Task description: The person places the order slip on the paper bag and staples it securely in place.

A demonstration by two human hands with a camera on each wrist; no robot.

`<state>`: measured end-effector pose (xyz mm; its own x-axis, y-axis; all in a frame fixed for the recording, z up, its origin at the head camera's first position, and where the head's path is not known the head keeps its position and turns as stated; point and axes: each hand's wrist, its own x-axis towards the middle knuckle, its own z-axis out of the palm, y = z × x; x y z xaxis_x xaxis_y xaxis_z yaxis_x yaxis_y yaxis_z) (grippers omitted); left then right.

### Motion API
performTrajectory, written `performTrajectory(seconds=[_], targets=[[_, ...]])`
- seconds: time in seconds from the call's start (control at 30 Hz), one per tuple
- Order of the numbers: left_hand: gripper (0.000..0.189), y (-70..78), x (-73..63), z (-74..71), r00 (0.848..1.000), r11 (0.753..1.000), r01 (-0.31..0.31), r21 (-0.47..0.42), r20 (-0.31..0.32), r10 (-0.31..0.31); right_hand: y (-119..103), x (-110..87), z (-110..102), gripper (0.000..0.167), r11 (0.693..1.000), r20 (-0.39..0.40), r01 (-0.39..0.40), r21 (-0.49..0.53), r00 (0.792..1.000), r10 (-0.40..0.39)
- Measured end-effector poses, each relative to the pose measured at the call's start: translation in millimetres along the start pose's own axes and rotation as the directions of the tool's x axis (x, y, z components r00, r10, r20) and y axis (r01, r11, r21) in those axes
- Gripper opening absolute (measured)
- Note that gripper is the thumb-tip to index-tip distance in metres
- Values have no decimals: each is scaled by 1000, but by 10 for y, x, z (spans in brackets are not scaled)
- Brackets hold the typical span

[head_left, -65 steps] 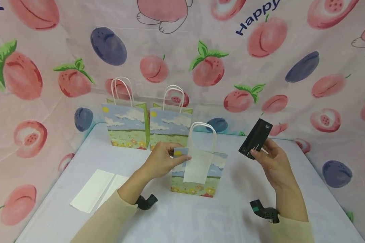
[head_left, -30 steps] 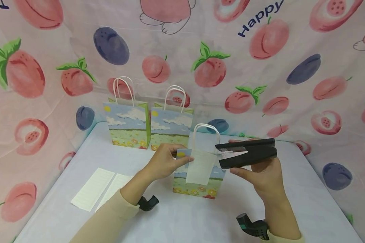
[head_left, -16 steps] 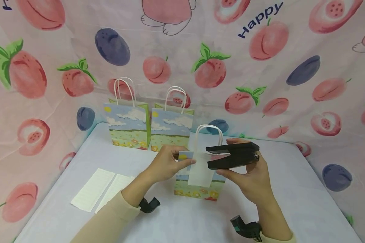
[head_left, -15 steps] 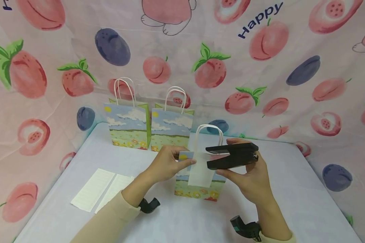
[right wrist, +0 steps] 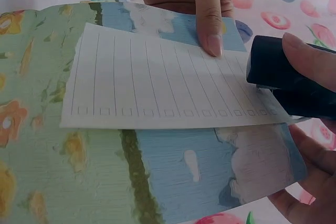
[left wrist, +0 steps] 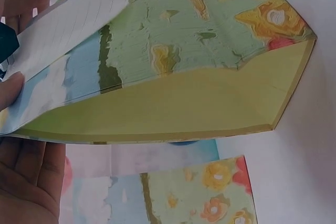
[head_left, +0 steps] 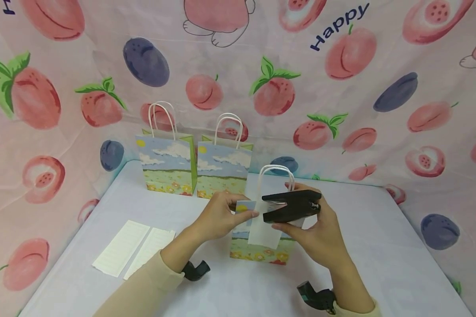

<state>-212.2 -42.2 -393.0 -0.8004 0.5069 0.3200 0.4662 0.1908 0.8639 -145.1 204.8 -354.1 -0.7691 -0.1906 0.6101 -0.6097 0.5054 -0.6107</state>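
Note:
My left hand point(head_left: 222, 215) pinches the top left edge of a paper gift bag point(head_left: 258, 254) printed with sky, clouds and flowers. Its thumb presses a lined paper slip point(right wrist: 152, 82) flat against the bag's front. My right hand point(head_left: 321, 233) grips a black stapler point(head_left: 291, 207), thumb on one arm and fingers behind. In the right wrist view, the stapler's parted jaws stand over the slip's top end and the bag's upper edge. The bag's twin white handles point(head_left: 275, 168) rise behind the stapler. In the left wrist view, the bag's green side fold point(left wrist: 168, 108) shows.
Two matching gift bags stand at the back left: one bag point(head_left: 166, 163) at the far left, another bag point(head_left: 224, 165) beside it. A lined slip point(head_left: 120, 248) and a second slip point(head_left: 152, 248) lie on the white table point(head_left: 238, 295). A fruit-print cloth point(head_left: 230, 57) hangs behind.
My right hand has brought the stapler leftward from the bag's right side and turned it sideways, onto the bag's top edge. My left hand keeps its pinch, shifting slightly right with the bag.

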Motion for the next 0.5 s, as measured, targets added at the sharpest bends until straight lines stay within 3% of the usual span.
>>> performTrajectory(seconds=[0.2, 0.4, 0.5], targets=[[14, -19, 11, 27, 999, 999, -35, 6, 4, 35, 18, -2, 13, 87, 1000, 32, -13, 6, 999, 13], [14, -11, 5, 44, 999, 998, -50, 33, 8, 50, 16, -1, -7, 122, 1000, 83, -17, 8, 996, 16], [14, 2, 0, 49, 999, 998, -49, 28, 11, 49, 5, 12, -17, 128, 1000, 110, 9, -7, 994, -8]])
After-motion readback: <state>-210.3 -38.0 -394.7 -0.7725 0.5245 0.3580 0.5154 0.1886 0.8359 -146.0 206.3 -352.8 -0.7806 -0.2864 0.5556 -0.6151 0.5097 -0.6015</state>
